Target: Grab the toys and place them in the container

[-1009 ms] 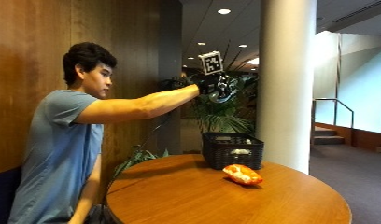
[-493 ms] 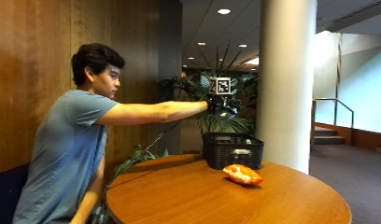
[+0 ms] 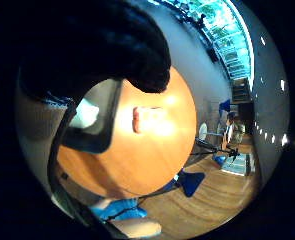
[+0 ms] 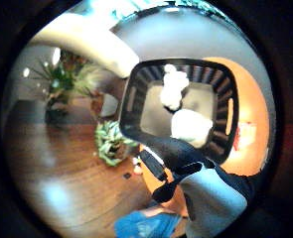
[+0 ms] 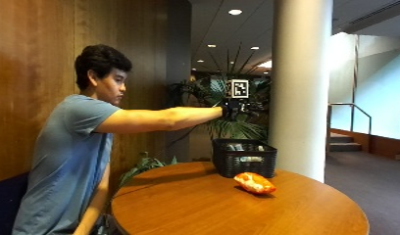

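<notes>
Person (image 5: 76, 152): sitting at the left of the frame, right arm reaching out level toward the centre.

Hand (image 5: 236, 108): gloved, hovering in the upper centre of the frame, above the basket and well apart from it. Fingers (image 4: 173, 148): in the thumb side palm view a dark fingertip is showing in front of the basket, curled slightly and holding nothing; whether the rest are spread or pressed together cannot be told.

Basket (image 5: 244, 157): black, slatted, standing on the far side of the surface, at centre frame, in front of the white pillar (image 5: 301, 83).

White toys (image 4: 178, 106): two pale shapes lying inside the basket, one above the other in the thumb side palm view.

Orange toy (image 5: 254, 182): lying on the surface just in front of the basket, near it but not touching, at lower centre.

Surface (image 5: 206, 210): round, wooden, filling the lower centre and right.

Plant (image 5: 233, 105): standing behind the basket.
</notes>
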A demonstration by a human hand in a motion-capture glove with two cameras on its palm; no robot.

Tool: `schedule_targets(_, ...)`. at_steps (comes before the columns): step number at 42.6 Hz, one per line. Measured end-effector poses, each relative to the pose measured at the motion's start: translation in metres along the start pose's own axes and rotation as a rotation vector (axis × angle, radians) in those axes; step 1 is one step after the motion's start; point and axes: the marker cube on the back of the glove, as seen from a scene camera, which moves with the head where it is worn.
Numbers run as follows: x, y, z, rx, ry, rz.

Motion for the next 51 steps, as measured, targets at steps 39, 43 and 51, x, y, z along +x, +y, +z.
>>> schedule_targets(39, 0.18, 0.043, 0.2, -0.302, 0.087, 0.364)
schedule_targets(43, 0.171, 0.043, 0.218, -0.307, 0.05, 0.319)
schedule_targets(51, 0.165, 0.045, 0.248, -0.289, 0.026, 0.328)
